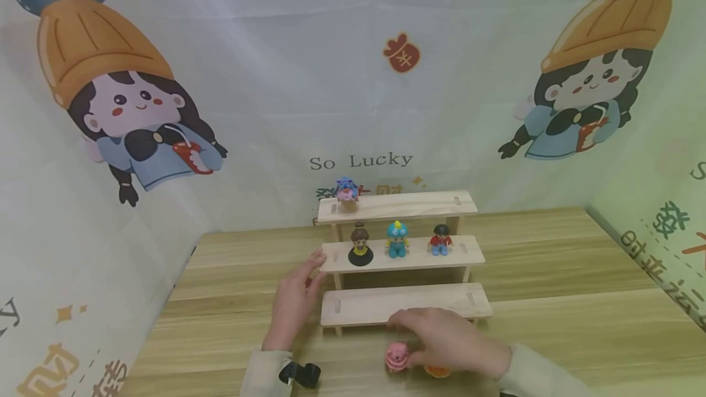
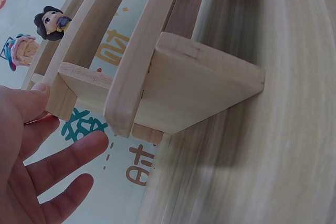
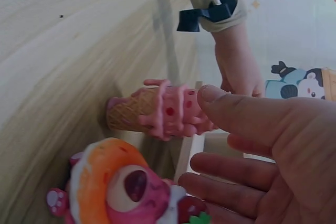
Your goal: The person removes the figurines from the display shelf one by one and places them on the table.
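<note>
My left hand (image 1: 295, 299) touches the left end of the middle tier of a three-step wooden shelf (image 1: 405, 304); its other fingers are spread in the left wrist view. Low in front of the bottom step, my right hand (image 1: 449, 340) reaches over a pink ice-cream cone figure (image 3: 173, 109). In the right wrist view the thumb overlaps the cone's pink top, while the remaining fingers stay loosely extended, not wrapped round it. Beside the cone stands a pink bear figure with an orange ring (image 3: 113, 169), partly under my right hand in the head view.
On the middle tier stand a brown-haired figure (image 1: 360, 242), a teal-capped figure (image 1: 397, 241) and a red-jacketed figure (image 1: 440, 241). A blue figure in a cone (image 1: 347, 193) occupies the top tier's left end. A printed cloth (image 1: 265, 109) hangs behind the wooden table (image 1: 231, 287).
</note>
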`<action>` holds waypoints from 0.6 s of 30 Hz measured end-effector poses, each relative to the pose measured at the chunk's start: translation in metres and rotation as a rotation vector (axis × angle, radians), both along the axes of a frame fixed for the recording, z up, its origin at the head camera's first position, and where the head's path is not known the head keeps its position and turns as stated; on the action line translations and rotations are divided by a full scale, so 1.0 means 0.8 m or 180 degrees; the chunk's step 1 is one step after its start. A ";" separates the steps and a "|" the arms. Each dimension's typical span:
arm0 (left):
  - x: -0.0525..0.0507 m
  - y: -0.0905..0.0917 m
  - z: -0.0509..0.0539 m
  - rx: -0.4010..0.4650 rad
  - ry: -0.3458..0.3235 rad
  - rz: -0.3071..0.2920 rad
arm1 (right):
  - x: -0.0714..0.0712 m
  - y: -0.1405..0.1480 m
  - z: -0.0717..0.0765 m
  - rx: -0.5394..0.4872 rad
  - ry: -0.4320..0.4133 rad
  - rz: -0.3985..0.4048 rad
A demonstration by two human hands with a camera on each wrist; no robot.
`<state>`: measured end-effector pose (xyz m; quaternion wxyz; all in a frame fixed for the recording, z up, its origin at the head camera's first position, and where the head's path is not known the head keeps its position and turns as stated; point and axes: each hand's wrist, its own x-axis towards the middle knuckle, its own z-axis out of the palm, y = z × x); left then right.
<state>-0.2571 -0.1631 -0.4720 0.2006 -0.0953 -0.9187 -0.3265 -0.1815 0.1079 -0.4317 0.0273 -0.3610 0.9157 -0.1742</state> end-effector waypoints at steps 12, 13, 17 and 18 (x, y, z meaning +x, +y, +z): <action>0.002 0.001 0.002 -0.0011 -0.0011 -0.0049 | -0.017 0.009 0.028 -0.0306 -0.0462 -0.0106; 0.002 0.001 0.002 -0.0002 0.0000 -0.0051 | -0.018 0.008 0.031 -0.0310 -0.0462 -0.0108; 0.003 0.001 0.002 0.0037 0.0019 -0.0063 | -0.025 0.004 0.043 -0.0352 -0.0337 -0.0038; 0.003 0.001 0.002 0.0050 0.0007 -0.0060 | -0.027 0.003 0.046 -0.0367 -0.0315 -0.0027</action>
